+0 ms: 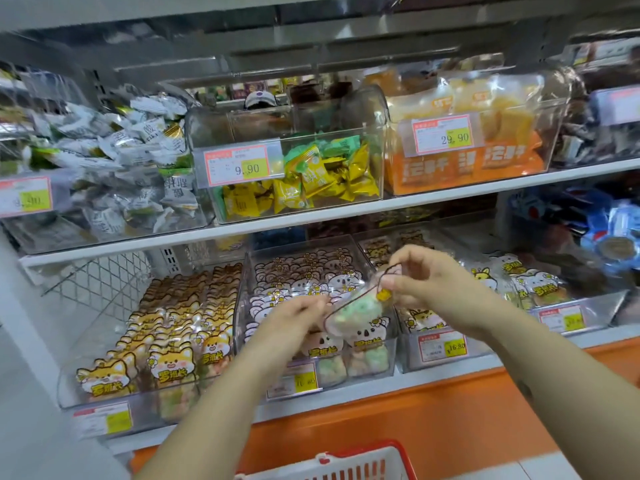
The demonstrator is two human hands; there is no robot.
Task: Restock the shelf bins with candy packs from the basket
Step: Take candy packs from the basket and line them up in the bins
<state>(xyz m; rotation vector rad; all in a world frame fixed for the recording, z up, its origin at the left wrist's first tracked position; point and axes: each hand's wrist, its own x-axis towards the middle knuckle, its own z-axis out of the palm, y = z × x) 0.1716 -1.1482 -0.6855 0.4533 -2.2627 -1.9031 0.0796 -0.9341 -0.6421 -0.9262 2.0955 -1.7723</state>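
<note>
A koala-shaped candy pack (356, 313) with green and white candy hangs tilted over the front of the middle clear bin (389, 355) on the lower shelf. My right hand (420, 278) pinches its top edge from the right. My left hand (298, 315) holds its left side with curled fingers. The bin holds several rows of the same koala packs (304, 275), standing upright. The red basket (349, 462) shows at the bottom edge, below my arms; its contents are hidden.
A bin of fox-shaped packs (166, 341) stands to the left, and a bin of cat and rabbit packs (526, 285) to the right. The upper shelf carries clear bins of white (114, 161), yellow-green (311, 181) and orange (485, 143) sweets with price tags. An orange shelf base (450, 417) runs below.
</note>
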